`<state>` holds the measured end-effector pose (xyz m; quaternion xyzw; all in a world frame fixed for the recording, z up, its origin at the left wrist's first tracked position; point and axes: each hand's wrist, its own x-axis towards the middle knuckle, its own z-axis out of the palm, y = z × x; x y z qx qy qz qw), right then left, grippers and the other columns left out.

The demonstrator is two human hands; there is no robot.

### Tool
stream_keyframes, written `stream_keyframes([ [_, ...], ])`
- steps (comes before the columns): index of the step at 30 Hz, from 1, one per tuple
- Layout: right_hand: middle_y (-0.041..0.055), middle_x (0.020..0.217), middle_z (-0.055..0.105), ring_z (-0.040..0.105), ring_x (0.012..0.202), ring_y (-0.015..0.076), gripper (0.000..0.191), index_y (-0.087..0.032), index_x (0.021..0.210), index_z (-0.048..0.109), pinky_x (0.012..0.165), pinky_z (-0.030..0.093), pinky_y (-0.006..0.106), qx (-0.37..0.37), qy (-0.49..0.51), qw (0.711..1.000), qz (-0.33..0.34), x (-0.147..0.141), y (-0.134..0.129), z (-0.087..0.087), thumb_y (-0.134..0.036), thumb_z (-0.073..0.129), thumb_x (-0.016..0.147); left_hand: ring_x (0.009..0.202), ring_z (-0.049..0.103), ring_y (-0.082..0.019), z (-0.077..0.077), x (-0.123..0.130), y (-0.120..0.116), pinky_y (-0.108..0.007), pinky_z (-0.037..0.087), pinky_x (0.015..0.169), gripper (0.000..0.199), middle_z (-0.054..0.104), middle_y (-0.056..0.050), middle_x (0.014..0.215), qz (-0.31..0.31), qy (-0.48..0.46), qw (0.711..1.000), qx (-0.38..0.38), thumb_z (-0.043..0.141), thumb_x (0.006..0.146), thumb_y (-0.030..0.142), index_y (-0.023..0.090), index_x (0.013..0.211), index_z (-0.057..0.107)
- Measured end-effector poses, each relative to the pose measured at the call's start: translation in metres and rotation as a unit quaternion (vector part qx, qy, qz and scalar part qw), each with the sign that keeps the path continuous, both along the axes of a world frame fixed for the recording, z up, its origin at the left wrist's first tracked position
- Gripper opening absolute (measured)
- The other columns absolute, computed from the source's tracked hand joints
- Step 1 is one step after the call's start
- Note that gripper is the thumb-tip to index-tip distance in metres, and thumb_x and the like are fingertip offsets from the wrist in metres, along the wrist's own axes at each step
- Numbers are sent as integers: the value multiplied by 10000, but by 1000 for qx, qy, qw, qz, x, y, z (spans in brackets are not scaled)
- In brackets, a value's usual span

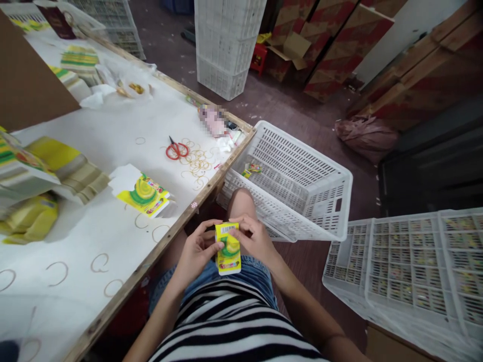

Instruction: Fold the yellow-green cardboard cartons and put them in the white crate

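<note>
A small yellow cardboard box (229,256) with a green swirl and a barcode is held upright over my lap. My left hand (199,246) grips its left side, thumb on the printed front. At its top right, my right hand (256,239) closes on the upper edge, fingers partly hidden behind the box. On the table to the left lies a flat stack of similar printed cartons (145,193). Beside my knee stands a white plastic crate (320,216), with a few small yellow boxes (252,170) inside.
Red-handled scissors (177,150) lie by scattered rubber bands (198,161) on the white table (124,136). Bundled cartons (68,166) are piled at left. Filled white crates (407,261) stand at right, stacked crates (228,45) behind, and cardboard boxes (332,45) along the back.
</note>
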<state>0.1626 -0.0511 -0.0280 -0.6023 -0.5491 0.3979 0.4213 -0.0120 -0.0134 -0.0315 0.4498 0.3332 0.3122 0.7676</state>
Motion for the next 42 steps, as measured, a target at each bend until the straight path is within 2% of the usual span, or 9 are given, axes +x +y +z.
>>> stream_keyframes([
  [6,45,915,702,640,750,174,206,-213,970,670,686,516,302,48,112,985,-119,6,4,-4,-369,646,838,1090,657,-269,5,2,-1,-427,521,942,431,686,-129,1176,53,76,986,138,630,846,313,203,1243,502],
  [10,20,954,680,653,749,156,453,-251,1138,526,729,527,330,118,230,895,-364,27,13,-13,-418,720,765,1435,286,-305,11,-32,29,-516,161,1188,602,420,-159,1495,285,327,822,368,657,819,319,196,1370,449],
  [13,56,1009,691,667,818,177,525,-224,1106,553,777,521,357,47,281,901,-328,27,16,-22,-442,780,686,1450,213,-366,3,-69,51,-609,84,1163,641,379,-204,1512,300,460,738,392,644,819,372,135,1383,450],
  [23,36,750,699,557,592,124,314,-175,898,692,577,451,260,-34,302,944,-131,-36,19,-18,-462,709,771,1145,627,-326,3,-91,51,-538,414,1049,189,744,-103,1093,292,454,731,419,592,862,279,214,937,753],
  [26,73,776,710,560,566,134,446,-157,953,705,483,409,246,-60,330,938,-86,-45,22,-7,-570,586,833,1080,669,-267,7,-72,30,-461,483,1003,206,761,-74,1042,322,359,750,452,561,883,210,230,967,748],
  [30,63,806,718,577,558,151,422,-177,963,694,448,419,251,-66,334,936,-94,-42,21,-1,-544,689,755,1124,653,-249,2,-39,-2,-425,547,939,248,760,-73,1048,120,179,835,506,563,873,143,236,1020,740],
  [32,45,830,720,615,622,171,351,-196,938,686,517,480,273,-57,319,941,-102,-37,18,-3,-488,720,747,1213,592,-261,-1,-27,-11,-447,501,1006,251,724,-85,1150,111,133,862,477,600,858,151,247,1049,732],
  [36,41,820,715,651,696,196,295,-203,891,631,637,530,315,-66,309,947,-61,-33,7,-12,-456,716,767,1333,464,-304,-1,-16,-12,-479,384,1103,443,551,-114,1404,213,36,945,247,655,840,362,246,1264,608],
  [42,-46,616,604,548,521,137,404,-236,768,452,540,467,258,-81,298,949,-60,-42,0,-20,-496,755,703,1060,660,-347,-2,-17,-2,-445,531,889,666,727,-153,1089,21,-127,990,-63,711,691,607,152,1174,650],
])
